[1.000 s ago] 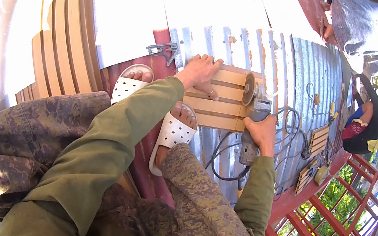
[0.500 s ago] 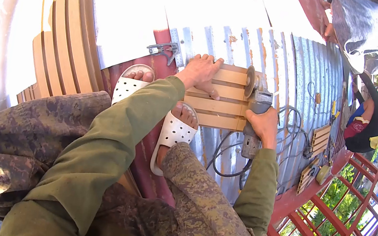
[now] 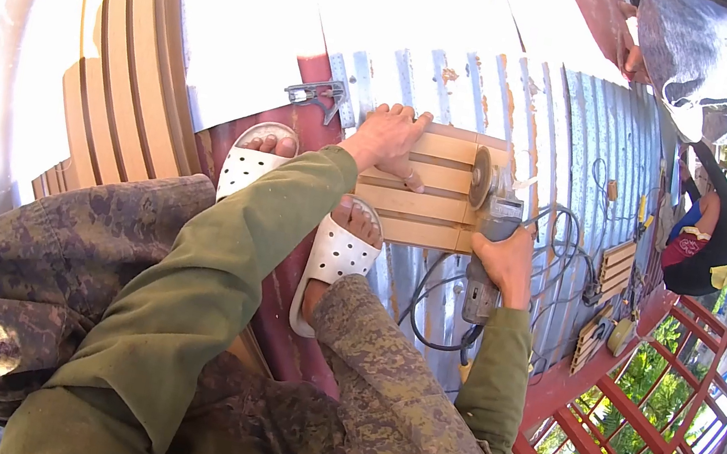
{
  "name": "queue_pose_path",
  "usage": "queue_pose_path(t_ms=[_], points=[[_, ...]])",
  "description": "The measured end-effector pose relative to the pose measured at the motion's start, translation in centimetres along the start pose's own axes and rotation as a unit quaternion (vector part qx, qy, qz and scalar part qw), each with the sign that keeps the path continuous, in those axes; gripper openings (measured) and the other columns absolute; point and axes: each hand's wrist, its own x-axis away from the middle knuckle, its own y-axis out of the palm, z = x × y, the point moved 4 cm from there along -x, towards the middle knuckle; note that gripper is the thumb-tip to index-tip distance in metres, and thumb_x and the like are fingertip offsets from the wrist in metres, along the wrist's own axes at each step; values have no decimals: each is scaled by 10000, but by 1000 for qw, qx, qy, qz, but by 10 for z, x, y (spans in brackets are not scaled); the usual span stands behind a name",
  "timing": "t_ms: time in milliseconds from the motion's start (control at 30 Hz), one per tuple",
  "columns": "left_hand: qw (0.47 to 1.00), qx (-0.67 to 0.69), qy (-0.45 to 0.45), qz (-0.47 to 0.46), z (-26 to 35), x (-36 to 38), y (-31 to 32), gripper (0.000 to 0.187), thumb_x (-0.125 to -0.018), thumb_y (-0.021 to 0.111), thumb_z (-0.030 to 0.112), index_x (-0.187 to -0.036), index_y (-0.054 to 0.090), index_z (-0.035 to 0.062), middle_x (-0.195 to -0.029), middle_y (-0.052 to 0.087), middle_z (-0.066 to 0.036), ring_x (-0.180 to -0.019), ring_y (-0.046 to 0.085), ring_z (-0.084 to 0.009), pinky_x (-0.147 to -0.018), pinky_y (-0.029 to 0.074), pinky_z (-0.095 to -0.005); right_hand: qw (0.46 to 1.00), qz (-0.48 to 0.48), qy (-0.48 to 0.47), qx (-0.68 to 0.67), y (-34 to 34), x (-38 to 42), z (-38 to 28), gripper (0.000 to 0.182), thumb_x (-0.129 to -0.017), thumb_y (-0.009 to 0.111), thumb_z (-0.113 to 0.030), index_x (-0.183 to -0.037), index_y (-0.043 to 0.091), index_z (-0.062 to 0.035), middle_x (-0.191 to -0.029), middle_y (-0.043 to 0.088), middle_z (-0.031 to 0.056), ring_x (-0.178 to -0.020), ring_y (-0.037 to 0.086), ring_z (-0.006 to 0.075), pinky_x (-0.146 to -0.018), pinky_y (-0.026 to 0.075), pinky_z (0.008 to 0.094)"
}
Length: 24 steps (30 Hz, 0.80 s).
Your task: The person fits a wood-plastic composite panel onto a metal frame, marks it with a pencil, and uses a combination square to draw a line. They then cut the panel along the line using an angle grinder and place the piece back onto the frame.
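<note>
My left hand (image 3: pixel 390 142) lies spread over the left end of a tan slatted board (image 3: pixel 430 208), pressing on its top. The fingers are apart, with the thumb pointing right. My right hand (image 3: pixel 506 254) is wrapped round the grey body of an angle grinder (image 3: pixel 484 282). The grinder's round disc (image 3: pixel 481 178) stands over the board near its right end. Whether the disc touches the slats I cannot tell. The board rests on corrugated metal sheet (image 3: pixel 465 89), beside my white dotted sandal (image 3: pixel 343 248).
A metal square tool (image 3: pixel 316 98) lies on a red beam (image 3: pixel 311 72). Long grooved boards (image 3: pixel 133 70) are at the left. Black cable (image 3: pixel 423 333) loops below the grinder. Short slatted pieces (image 3: pixel 616 269) lie right, near red railings (image 3: pixel 637 441). Two people (image 3: pixel 718 231) (image 3: pixel 699 62) are at the upper right.
My right hand and the grinder have moved slightly down and tilted, and the disc shows more of its face. My left hand and the board have stayed put.
</note>
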Motion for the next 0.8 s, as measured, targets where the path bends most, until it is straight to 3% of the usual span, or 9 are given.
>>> queue_pose_path(t_ms=[400,700,800], points=[[1000,4,2,-10,0,-1,2,1299,-499,872,689,-1457,379,-38,-1173,587,-255,-1141,575,-412,-992,445,-491,999,-18,38,18,5,11,10,741,-636,773,-322,-1237,600,75,-1074,702,305,-1009,697,427,-893,550,461],[1000,2,2,-5,0,0,1,1294,-498,866,694,-1452,384,-34,-1157,591,-245,-1126,579,-405,-982,450,-486,1000,3,3,-7,0,13,-6,757,-636,781,-322,-1185,584,162,-1066,692,331,-1012,695,435,-886,552,455],[1000,6,-7,-14,0,-2,1,1277,-475,883,681,-1428,419,-32,-1196,609,-239,-1174,579,-392,-1008,445,-487,998,-2,46,31,2,18,6,759,-636,786,-317,-1184,579,166,-1060,692,331,-1005,697,430,-882,553,452]])
